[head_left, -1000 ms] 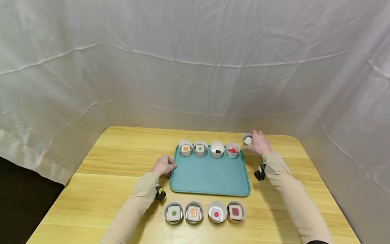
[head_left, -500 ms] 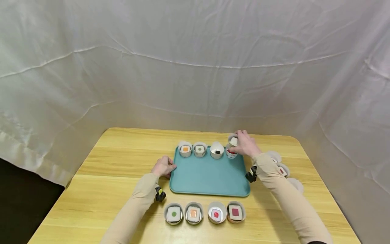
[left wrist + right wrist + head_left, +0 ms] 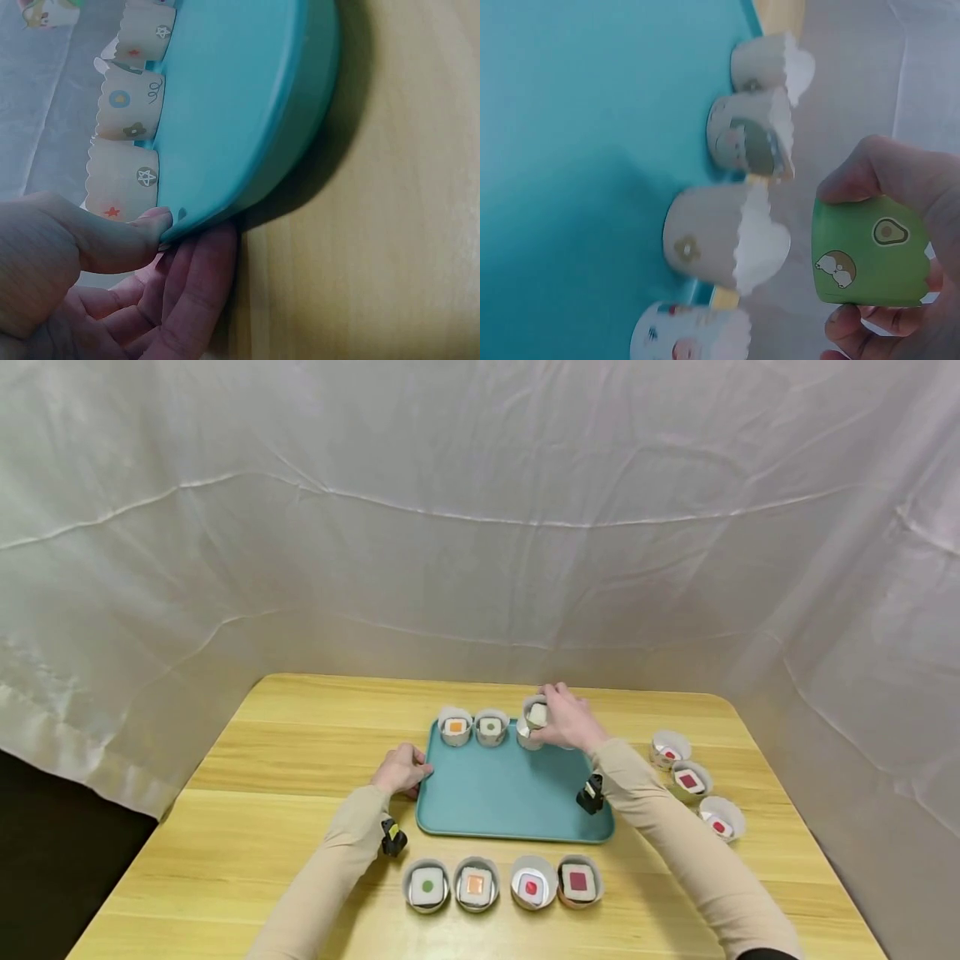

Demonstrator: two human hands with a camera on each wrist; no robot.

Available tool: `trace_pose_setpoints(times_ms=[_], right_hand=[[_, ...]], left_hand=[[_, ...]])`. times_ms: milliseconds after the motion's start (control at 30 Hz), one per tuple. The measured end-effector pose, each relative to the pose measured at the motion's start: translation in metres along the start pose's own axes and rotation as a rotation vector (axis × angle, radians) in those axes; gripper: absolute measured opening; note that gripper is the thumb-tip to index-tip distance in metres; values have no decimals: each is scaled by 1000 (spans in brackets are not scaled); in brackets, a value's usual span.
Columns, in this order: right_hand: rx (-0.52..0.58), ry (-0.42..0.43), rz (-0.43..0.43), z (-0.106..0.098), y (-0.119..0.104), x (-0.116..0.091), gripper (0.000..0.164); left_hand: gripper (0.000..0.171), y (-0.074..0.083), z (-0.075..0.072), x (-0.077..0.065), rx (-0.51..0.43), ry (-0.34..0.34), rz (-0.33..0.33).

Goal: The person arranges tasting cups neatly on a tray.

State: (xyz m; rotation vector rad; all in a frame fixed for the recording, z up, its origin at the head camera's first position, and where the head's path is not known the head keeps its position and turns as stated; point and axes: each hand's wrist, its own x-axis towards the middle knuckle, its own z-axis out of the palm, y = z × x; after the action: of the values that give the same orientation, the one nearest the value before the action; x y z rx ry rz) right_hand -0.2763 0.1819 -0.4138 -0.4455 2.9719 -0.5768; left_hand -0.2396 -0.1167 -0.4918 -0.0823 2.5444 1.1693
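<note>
My left hand (image 3: 402,769) pinches the left edge of a teal tray (image 3: 510,793), thumb on its rim and fingers curled below, seen closely in the left wrist view. My right hand (image 3: 572,721) grips a green paper baking cup (image 3: 870,251) with an avocado print. In the head view a whitish piece (image 3: 538,716) shows inside that cup. It overlaps the third white cup (image 3: 712,232) of a row along the tray's back. Left of it in the row stand a cup with an orange-centred square (image 3: 455,727) and one with a green-dotted square (image 3: 491,727).
In front of the tray, several cups with white squares line up, such as the green-dotted one (image 3: 427,886) and the dark-red one (image 3: 578,882). Three more cups, including one with a red centre (image 3: 722,820), stand right of the tray. A pale curtain (image 3: 480,568) hangs behind the table.
My right hand has carried the green cup leftward, from beyond the tray's back right corner to over the row. The cups at the right have come into sight. My left hand stays put.
</note>
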Motion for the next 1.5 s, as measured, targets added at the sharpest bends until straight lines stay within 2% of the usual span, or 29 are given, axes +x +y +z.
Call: trace_pose_setpoints(times_ms=[267, 733, 1033, 1367, 1500], right_hand=[[-7, -40, -19, 7, -23, 3, 74], [36, -79, -67, 27, -58, 12, 68], [77, -116, -79, 39, -75, 16, 66], [7, -137, -110, 51, -89, 18, 65], [-33, -122, -137, 55, -93, 17, 63]], left_hand=[[20, 0, -1, 0, 3, 1, 5], [19, 1, -1, -1, -11, -2, 9], [21, 2, -1, 0, 16, 4, 2], [21, 1, -2, 0, 9, -4, -4], [22, 0, -3, 1, 12, -8, -2]])
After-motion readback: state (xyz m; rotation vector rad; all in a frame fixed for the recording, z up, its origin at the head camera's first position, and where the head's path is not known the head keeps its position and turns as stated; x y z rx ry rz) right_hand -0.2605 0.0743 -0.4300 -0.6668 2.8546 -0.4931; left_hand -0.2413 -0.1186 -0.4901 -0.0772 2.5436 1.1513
